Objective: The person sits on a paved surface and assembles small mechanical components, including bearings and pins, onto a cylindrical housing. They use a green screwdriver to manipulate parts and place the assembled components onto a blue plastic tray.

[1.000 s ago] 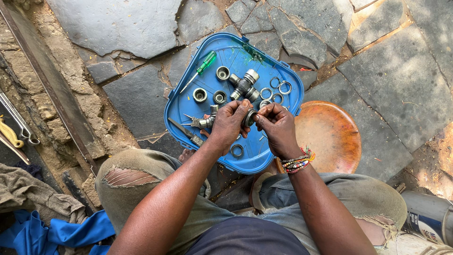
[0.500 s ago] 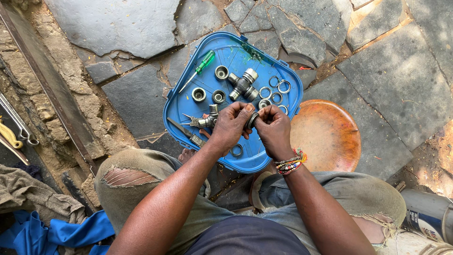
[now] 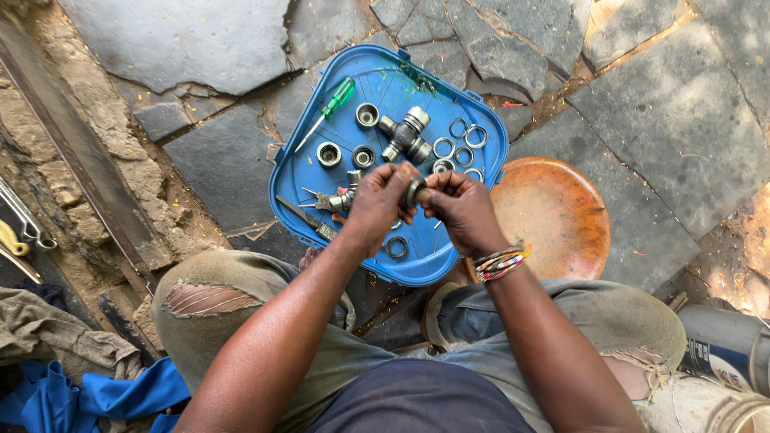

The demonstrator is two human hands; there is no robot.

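right now the left hand [image 3: 383, 200] and right hand [image 3: 457, 210] pinch one small metal cup [image 3: 415, 191] above the blue tray [image 3: 305, 164], so the cross piece [image 3: 405, 135], other cups and rings seem not yet put together.

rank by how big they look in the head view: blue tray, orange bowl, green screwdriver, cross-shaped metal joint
1. blue tray
2. orange bowl
3. green screwdriver, longer but thin
4. cross-shaped metal joint; the last two are close, so that order is unsure.
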